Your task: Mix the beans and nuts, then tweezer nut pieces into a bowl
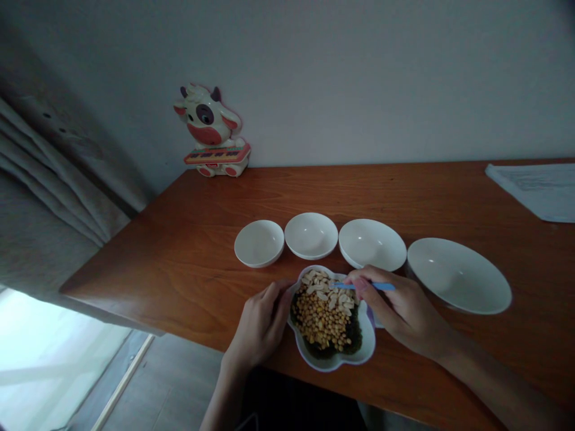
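Observation:
A scalloped white bowl [329, 361] with a purple outer side sits near the front edge of the table. Inside it, pale peanut halves [321, 281] lie toward the back, yellow soybeans [323, 320] fill the middle, and small dark green beans [354, 338] show around the edges. My left hand [263, 323] grips the bowl's left rim with thumb and fingers. Pinched in my right hand [399, 305] is a slim light-blue utensil [384, 287], its tip among the peanuts. The tip is too small to tell whether it is a spoon or tweezers.
Behind the scalloped bowl stand a round white bowl [259, 242], a second round bowl [311, 235], a wider bowl [372, 243] and a large oval bowl [458, 275]. A cow keyboard toy [213, 131] is at the back left, papers [539, 188] at the back right.

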A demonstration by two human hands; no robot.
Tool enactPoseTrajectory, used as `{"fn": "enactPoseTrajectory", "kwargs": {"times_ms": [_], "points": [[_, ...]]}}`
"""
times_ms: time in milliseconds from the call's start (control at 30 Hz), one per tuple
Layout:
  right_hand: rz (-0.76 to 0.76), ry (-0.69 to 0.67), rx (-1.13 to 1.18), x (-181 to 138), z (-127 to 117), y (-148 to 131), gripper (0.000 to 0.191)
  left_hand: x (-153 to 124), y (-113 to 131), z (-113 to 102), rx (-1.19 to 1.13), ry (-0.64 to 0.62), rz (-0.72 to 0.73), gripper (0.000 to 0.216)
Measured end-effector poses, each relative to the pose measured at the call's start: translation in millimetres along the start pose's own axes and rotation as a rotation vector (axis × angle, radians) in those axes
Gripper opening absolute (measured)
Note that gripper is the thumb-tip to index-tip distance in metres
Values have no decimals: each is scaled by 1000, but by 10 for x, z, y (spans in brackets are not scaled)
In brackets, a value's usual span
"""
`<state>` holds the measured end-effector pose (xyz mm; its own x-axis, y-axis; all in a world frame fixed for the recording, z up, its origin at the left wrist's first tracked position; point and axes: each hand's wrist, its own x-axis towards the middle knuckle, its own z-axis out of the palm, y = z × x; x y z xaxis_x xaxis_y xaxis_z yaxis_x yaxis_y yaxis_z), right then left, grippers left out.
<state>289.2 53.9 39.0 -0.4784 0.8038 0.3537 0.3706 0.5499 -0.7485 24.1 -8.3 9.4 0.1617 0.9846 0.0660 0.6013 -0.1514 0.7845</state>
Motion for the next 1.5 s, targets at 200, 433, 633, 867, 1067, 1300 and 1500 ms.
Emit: {"fn": "enactPoseTrajectory", "kwargs": {"times_ms": [200, 433, 633, 867, 1067, 1300, 1500], "points": [[-17, 21, 8, 154, 53, -88, 27, 3, 8, 14, 8, 22, 16, 29], [-230, 55, -70, 240, 139, -52, 20, -9, 27, 7, 13, 45, 38, 29], [-196, 122, -104, 20, 32, 2, 17, -5, 14, 18, 14, 49, 19, 27], [-68, 48, -52, 19, 10, 47, 24, -8, 8, 26, -8, 39, 24, 31], [-112, 34, -80, 26, 32, 43, 21, -9, 15, 17, -6, 34, 12, 29], [-58, 71, -125, 14, 57, 89, 21, -5, 5, 8, -19, 24, 14, 30], [-46, 44, -118, 17, 50, 99, 21, -13, -6, 4, -8, 17, 11, 28]]}}
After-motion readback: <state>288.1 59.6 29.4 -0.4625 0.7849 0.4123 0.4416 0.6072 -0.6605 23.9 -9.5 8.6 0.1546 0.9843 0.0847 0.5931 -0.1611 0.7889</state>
